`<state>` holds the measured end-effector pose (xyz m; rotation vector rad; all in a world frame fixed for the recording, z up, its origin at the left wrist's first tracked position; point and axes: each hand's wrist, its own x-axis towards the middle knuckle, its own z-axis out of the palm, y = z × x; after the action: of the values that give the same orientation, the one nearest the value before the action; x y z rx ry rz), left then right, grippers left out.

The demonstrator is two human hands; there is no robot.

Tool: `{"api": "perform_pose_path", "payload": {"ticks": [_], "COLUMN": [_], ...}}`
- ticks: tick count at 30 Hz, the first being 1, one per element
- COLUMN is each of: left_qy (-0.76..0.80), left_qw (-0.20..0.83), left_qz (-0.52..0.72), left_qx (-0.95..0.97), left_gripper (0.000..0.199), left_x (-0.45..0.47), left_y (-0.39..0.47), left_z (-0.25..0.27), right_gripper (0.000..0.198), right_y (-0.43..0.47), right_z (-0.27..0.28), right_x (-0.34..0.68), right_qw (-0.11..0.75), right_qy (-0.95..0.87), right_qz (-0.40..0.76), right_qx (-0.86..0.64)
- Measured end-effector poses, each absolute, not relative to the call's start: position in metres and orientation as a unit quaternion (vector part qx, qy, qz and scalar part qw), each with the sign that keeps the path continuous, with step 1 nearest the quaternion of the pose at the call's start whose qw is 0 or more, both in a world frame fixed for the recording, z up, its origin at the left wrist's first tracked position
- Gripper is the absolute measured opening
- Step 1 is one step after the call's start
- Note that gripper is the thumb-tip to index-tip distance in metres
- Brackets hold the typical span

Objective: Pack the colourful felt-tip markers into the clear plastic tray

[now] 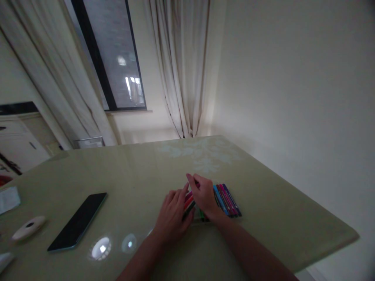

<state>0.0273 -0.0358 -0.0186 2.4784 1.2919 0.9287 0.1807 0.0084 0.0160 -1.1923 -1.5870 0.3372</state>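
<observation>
The left grip (172, 210) is resting with fingers and thumb apart around coloured pens (189, 202); whether it is clasping them cannot be told. The right grip (203, 197) is curling above, any pinch hidden. A row of pens (227, 201) is lying just right of it on the surface (123, 175).

Bare, slim-fingered hands (173, 211) with slender, tapering forearms (247, 244), bare throughout their visible length

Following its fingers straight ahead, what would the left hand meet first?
Probably the right hand, which lies just ahead of the left hand in the picture. The colored pens between them might be touched sooner; depth is unclear in this single view.
</observation>
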Motion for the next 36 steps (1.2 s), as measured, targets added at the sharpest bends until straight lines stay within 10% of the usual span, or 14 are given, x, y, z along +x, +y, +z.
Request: {"api": "perform_pose_path", "payload": {"ticks": [11,19,30,36], "left_qy": [0.612,0.804,0.781,0.510], "left_qw": [0.079,0.032,-0.112,0.036], "left_qz": [0.269,0.081,0.101,0.198], "left_qx": [0.739,0.588,0.606,0.836], "left_gripper": [0.058,0.040,0.050,0.062], "left_x": [-0.007,-0.047,-0.044,-0.002], "left_y": [-0.013,0.000,-0.002,-0.018], "left_z": [-0.021,-0.001,-0.007,-0.017], "right_gripper": [0.053,0.057,0.042,0.042], "right_y": [0.032,0.042,0.039,0.040], "right_z": [0.015,0.002,-0.001,-0.003], "right_x": [0.212,0.235,0.223,0.223], "right_qw": [0.513,0.218,0.198,0.209], "right_qy": [-0.668,-0.780,-0.820,-0.820], "right_qz": [0.228,0.091,0.046,0.062], "right_qx": [-0.488,-0.580,-0.535,-0.529]}}
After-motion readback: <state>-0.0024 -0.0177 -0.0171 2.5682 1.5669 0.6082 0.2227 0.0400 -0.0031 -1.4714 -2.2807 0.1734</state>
